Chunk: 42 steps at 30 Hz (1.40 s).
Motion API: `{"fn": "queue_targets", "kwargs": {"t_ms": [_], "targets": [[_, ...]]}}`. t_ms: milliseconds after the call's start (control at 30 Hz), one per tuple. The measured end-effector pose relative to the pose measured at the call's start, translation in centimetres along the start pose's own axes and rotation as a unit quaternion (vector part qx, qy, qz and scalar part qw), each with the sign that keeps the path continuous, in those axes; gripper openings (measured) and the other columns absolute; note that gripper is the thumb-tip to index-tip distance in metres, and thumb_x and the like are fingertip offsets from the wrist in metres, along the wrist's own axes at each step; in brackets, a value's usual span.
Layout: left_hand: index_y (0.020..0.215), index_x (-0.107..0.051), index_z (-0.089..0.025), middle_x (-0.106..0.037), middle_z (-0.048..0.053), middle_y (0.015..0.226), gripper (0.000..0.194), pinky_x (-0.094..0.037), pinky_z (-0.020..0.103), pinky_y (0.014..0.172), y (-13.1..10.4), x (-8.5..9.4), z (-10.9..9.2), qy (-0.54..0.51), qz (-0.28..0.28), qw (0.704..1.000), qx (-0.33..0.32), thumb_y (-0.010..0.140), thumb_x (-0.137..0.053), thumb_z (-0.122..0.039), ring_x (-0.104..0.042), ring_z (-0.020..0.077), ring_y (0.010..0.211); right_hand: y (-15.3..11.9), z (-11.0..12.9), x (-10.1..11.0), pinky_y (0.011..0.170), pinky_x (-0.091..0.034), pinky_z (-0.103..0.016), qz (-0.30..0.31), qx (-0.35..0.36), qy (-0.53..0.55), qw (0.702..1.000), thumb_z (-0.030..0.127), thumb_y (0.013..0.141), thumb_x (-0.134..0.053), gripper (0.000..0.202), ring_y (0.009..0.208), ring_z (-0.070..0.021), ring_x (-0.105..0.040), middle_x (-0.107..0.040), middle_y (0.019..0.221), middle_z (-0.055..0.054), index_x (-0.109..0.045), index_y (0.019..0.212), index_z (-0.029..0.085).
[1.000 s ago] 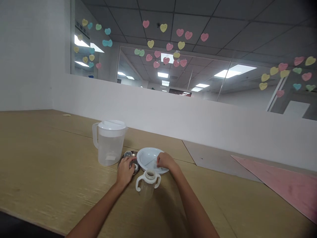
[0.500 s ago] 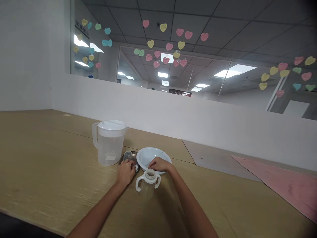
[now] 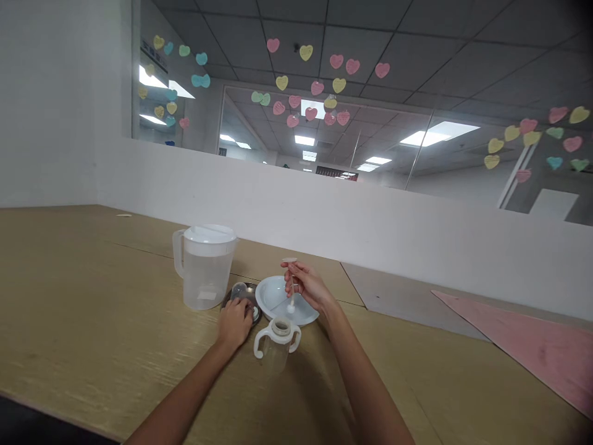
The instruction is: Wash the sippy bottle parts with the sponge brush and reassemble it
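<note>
Straw piece now rises over the white bowl; the part looks picked and ready to handle. Right hand lifts from inside the bowl, grip pinched closed round the stem — disc end up, knob down. Left hand stays curled over the dark tray — can't tell its hold. Two-handled bottle stands uncapped, nearer the counter's front edge.

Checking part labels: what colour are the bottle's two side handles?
White, both handles on the bottle; best seen in the head view.
</note>
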<state>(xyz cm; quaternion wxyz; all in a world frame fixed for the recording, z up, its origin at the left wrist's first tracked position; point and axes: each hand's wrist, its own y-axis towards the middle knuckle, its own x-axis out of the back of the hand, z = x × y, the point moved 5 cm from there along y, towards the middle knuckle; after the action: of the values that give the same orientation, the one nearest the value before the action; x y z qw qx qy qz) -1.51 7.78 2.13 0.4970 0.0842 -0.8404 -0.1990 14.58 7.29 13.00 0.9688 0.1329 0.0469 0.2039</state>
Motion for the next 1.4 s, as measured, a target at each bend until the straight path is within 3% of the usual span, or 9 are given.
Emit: {"fn": "queue_targets", "kwargs": {"t_ms": [167, 367, 500, 633, 767, 900, 1000, 1133, 1400], "targets": [[0.089, -0.058, -0.013, -0.062, 0.011, 0.09, 0.027, -0.04, 0.032, 0.075, 0.0, 0.3, 0.1, -0.026, -0.035, 0.999, 0.019, 0.085, -0.033, -0.022, -0.055, 0.0223, 0.086, -0.7, 0.1, -2.3, 0.05, -0.049, -0.027, 0.103, -0.044, -0.025, 0.993, 0.042, 0.076, -0.061, 0.036, 0.054, -0.0129, -0.057, -0.055, 0.069, -0.001, -0.058, 0.098, 0.015], [0.091, -0.053, -0.015, -0.061, 0.009, 0.09, 0.025, -0.042, 0.033, 0.074, 0.1, 0.7, 1.2, -0.159, -0.127, 0.979, 0.032, 0.085, -0.032, -0.028, -0.056, 0.0212, 0.084, -1.9, -0.6, -3.4, 0.074, -0.046, -0.028, 0.262, -0.083, -0.08, 0.958, 0.031, 0.07, -0.069, 0.029, 0.076, -0.0151, -0.06, -0.062, 0.079, -0.005, -0.063, 0.09, 0.01], [0.092, -0.051, -0.016, -0.059, 0.007, 0.088, 0.028, -0.043, 0.036, 0.078, -0.1, 1.3, 1.3, -0.236, -0.205, 0.95, 0.007, 0.086, -0.032, -0.035, -0.055, 0.0208, 0.084, -2.3, -1.3, -3.2, 0.076, -0.043, -0.025, 0.323, -0.117, -0.106, 0.933, 0.027, 0.065, -0.073, 0.045, 0.083, -0.0154, -0.059, -0.063, 0.086, -0.007, -0.06, 0.104, 0.012], [0.093, -0.05, -0.017, -0.058, 0.007, 0.091, 0.027, -0.042, 0.037, 0.081, -0.3, 1.8, 0.9, -0.279, -0.237, 0.931, -0.022, 0.086, -0.033, -0.037, -0.053, 0.0203, 0.088, -2.6, -1.6, -2.6, 0.082, -0.041, -0.028, 0.352, -0.139, -0.103, 0.92, 0.024, 0.059, -0.077, 0.07, 0.096, -0.0181, -0.056, -0.062, 0.095, -0.007, -0.049, 0.123, 0.018], [0.097, -0.049, -0.018, -0.056, 0.007, 0.095, 0.026, -0.042, 0.035, 0.082, -0.7, 2.4, 0.4, -0.305, -0.248, 0.919, -0.039, 0.088, -0.034, -0.036, -0.053, 0.0187, 0.089, -2.4, -1.1, -2.3, 0.09, -0.037, -0.03, 0.33, -0.118, -0.093, 0.932, 0.027, 0.06, -0.077, 0.067, 0.103, -0.0186, -0.053, -0.06, 0.105, -0.009, -0.05, 0.121, 0.019], [0.098, -0.049, -0.018, -0.056, 0.006, 0.096, 0.023, -0.043, 0.032, 0.081, -1.2, 3.2, -0.7, -0.302, -0.255, 0.914, -0.094, 0.088, -0.038, -0.035, -0.052, 0.0177, 0.09, -0.9, -1.6, -1.5, 0.086, -0.041, -0.03, 0.159, -0.081, -0.1, 0.979, 0.032, 0.066, -0.072, 0.052, 0.094, -0.0169, -0.056, -0.061, 0.099, -0.009, -0.056, 0.112, 0.015], [0.095, -0.05, -0.018, -0.057, 0.006, 0.092, 0.021, -0.044, 0.032, 0.08, -1.5, 3.3, -1.6, -0.279, -0.247, 0.917, -0.144, 0.087, -0.041, -0.034, -0.054, 0.0176, 0.087, -0.2, -2.9, -1.3, 0.084, -0.043, -0.029, 0.068, -0.075, -0.101, 0.99, 0.029, 0.058, -0.077, 0.062, 0.093, -0.0166, -0.056, -0.059, 0.102, -0.007, -0.054, 0.114, 0.017], [0.096, -0.051, -0.018, -0.058, 0.008, 0.101, 0.021, -0.043, 0.034, 0.084, -1.9, 2.9, -2.2, -0.277, -0.229, 0.915, -0.185, 0.086, -0.041, -0.032, -0.054, 0.019, 0.096, 0.0, -4.4, -2.6, 0.08, -0.045, -0.028, 0.133, -0.088, -0.099, 0.982, 0.025, 0.055, -0.078, 0.063, 0.091, -0.0164, -0.056, -0.061, 0.098, -0.005, -0.055, 0.113, 0.018], [0.096, -0.052, -0.019, -0.064, 0.006, 0.092, 0.027, -0.045, 0.032, 0.076, -1.6, 2.4, -1.9, -0.328, -0.161, 0.927, -0.087, 0.087, -0.037, -0.039, -0.059, 0.0184, 0.085, -0.1, -4.3, -2.8, 0.075, -0.046, -0.028, 0.136, -0.061, -0.129, 0.98, 0.022, 0.053, -0.076, 0.057, 0.078, -0.0154, -0.059, -0.063, 0.085, -0.003, -0.06, 0.107, 0.015]]}}
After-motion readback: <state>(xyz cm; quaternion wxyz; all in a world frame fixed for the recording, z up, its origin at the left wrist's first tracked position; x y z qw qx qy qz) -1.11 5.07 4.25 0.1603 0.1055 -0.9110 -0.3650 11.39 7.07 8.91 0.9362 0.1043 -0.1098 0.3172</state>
